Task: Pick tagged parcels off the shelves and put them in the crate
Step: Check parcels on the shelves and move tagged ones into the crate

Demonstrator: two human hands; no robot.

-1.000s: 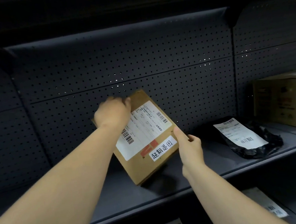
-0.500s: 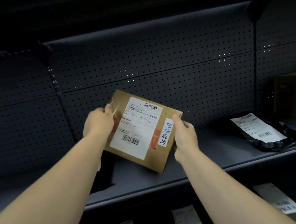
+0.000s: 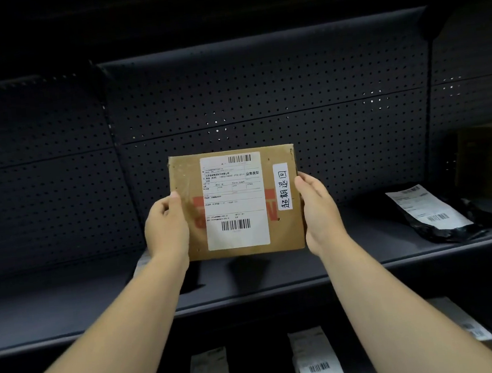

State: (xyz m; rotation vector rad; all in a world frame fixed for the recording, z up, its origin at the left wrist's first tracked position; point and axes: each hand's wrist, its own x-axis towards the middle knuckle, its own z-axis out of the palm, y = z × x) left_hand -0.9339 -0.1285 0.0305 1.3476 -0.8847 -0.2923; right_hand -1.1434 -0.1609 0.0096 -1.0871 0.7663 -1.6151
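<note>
We hold a flat cardboard parcel (image 3: 235, 202) upright in front of us, lifted clear of the shelf (image 3: 70, 305) so that its lower edge hangs above the shelf's middle, in front of the perforated back panel (image 3: 260, 94). Our left hand (image 3: 167, 227) grips the parcel's left edge, thumb on the front face and the other fingers hidden behind it. Our right hand (image 3: 319, 209) grips the right edge in the same way, thumb (image 3: 301, 182) lying along the front of that edge. The parcel's face is turned squarely toward us. A white shipping label (image 3: 234, 201) with a barcode at the top and another near the bottom covers the middle of the face, over red print on the cardboard. Just right of it, a narrow white tag (image 3: 282, 186) with handwritten characters runs down the face, close to our right thumb.

Toward the right end of the same shelf lies a black plastic mailer (image 3: 452, 220) with a white label on top, well apart from the parcel. Behind it, against the back panel at the shelf's far right, stands a brown carton (image 3: 491, 159), partly cut off by the frame edge. On the shelf below, near its front edge, we see several more packages with barcoded labels (image 3: 315, 357), dim and only partly in view.
</note>
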